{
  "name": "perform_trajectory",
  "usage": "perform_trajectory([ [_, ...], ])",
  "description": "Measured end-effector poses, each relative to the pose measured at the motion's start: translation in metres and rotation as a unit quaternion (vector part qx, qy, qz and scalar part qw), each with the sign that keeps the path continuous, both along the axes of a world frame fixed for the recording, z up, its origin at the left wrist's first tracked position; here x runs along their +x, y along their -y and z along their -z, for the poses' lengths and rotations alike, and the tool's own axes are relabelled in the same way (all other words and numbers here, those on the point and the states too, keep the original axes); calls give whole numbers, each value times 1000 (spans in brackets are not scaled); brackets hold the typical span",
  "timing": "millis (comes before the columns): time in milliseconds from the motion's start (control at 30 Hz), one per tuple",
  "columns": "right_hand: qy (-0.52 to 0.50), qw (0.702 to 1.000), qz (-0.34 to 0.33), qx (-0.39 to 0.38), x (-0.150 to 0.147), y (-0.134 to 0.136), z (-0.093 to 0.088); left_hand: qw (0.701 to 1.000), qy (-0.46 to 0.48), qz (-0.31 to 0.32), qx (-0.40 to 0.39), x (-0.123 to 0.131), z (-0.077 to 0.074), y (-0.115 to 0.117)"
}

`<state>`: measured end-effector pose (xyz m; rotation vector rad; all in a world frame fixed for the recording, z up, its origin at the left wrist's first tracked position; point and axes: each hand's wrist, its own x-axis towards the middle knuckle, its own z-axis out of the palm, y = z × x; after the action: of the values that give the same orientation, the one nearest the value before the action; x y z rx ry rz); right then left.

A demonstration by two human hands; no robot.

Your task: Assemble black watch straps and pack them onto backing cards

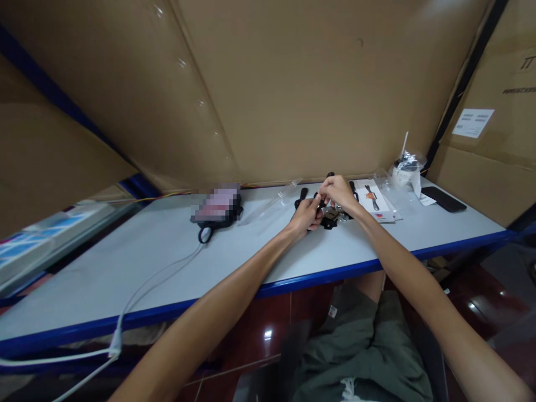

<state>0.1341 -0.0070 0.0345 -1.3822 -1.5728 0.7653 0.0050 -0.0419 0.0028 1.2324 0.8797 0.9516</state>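
Over the back middle of the desk, my left hand (305,216) is closed around a small black part, mostly hidden by its fingers. My right hand (336,191) touches it from above, fingertips pinched at the same part; what they grip is too small to name. A black handle-like piece (301,197) lies just left of my hands. Below them, other black parts (329,219) lie on the desk beside clear plastic. A printed sheet (372,198) with a picture of a black tool is to the right.
The grey desk (167,268) has a blue front edge. A device (215,209) with a white cable is at left. Clear bags, a wrapped cup (405,174) and a black phone (444,199) sit at right. Cardboard (293,84) stands behind.
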Motion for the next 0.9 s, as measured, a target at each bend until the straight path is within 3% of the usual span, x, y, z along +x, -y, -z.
perform_trajectory([
  [167,103,992,-4,70,0,0,1,1000,22,-4,-21,-1,-1,-2],
  [367,249,948,-48,193,7,4,-1,995,64,-14,-73,-4,-2,-4],
  [533,292,928,-70,219,7,6,-1,993,81,6,-86,-5,-3,-3],
  [733,229,957,-29,177,4,3,1,991,59,-17,-117,-1,-3,-5],
  [900,154,976,1,152,5,-4,5,995,52,-33,-77,-1,-5,-3],
])
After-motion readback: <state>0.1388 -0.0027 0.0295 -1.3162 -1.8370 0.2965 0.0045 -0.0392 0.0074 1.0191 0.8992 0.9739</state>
